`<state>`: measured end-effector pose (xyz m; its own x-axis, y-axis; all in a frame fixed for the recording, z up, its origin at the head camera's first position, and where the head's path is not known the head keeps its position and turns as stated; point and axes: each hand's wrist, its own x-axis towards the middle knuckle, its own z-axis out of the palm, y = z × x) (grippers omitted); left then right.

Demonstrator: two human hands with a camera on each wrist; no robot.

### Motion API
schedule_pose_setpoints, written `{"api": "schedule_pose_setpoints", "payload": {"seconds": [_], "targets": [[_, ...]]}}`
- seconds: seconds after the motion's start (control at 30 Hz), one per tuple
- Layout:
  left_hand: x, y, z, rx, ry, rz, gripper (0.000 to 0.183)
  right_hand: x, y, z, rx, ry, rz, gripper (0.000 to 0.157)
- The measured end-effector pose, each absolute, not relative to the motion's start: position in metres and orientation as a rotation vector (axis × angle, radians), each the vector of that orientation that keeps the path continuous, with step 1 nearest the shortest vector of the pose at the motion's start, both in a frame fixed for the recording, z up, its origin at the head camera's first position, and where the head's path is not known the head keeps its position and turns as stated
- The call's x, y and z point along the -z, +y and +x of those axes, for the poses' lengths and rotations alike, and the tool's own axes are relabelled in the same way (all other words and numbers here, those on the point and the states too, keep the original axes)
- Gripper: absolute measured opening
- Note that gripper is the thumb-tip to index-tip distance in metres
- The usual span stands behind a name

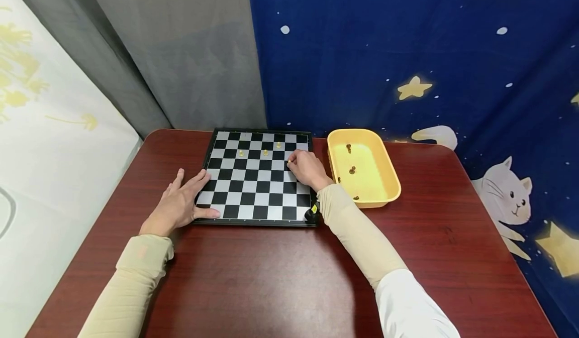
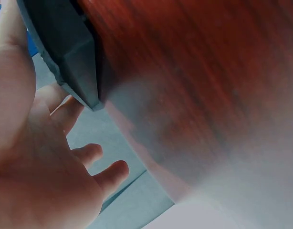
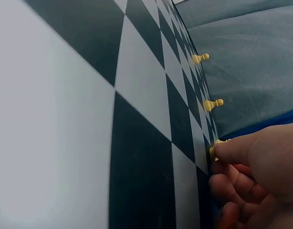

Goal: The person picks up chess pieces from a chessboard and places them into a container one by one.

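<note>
A checkered chessboard with a black rim lies near the table's far edge. My right hand is over its right side and pinches a pale yellow pawn between thumb and fingers, at the board's surface. Three more yellow pawns stand toward the far side: a left pawn, a middle pawn and a farther pawn. At the near left corner, my left hand rests against the board with fingers spread and the thumb lying along the front. The left wrist view shows the hand beside the black rim.
To the board's right stands a yellow plastic basin with several small dark brown pieces inside. The reddish-brown table stretches toward me. Grey and blue curtains hang behind the far edge. A white panel borders the left side.
</note>
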<state>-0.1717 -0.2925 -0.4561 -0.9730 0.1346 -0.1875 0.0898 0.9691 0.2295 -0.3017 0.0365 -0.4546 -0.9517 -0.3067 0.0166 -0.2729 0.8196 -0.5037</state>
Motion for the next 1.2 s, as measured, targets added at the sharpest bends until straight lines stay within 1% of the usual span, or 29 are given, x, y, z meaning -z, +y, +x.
{"api": "schedule_pose_setpoints", "payload": {"seconds": [0.43, 0.83, 1.03, 1.2], "targets": [[0.455, -0.295, -0.169, -0.288, 2.924, 0.171, 0.124, 0.44, 0.038, -0.298, 0.753, 2.92, -0.509, 0.015], [0.454, -0.294, -0.171, -0.333, 2.926, 0.163, 0.122, 0.405, 0.056, -0.287, 0.798, 2.905, -0.634, 0.012], [0.454, -0.294, -0.17, -0.341, 2.918, 0.159, 0.123, 0.394, 0.069, -0.286, 0.783, 2.91, -0.641, 0.018], [0.454, -0.293, -0.171, -0.35, 2.905, 0.157, 0.123, 0.392, 0.085, -0.287, 0.763, 2.939, -0.641, 0.019]]}}
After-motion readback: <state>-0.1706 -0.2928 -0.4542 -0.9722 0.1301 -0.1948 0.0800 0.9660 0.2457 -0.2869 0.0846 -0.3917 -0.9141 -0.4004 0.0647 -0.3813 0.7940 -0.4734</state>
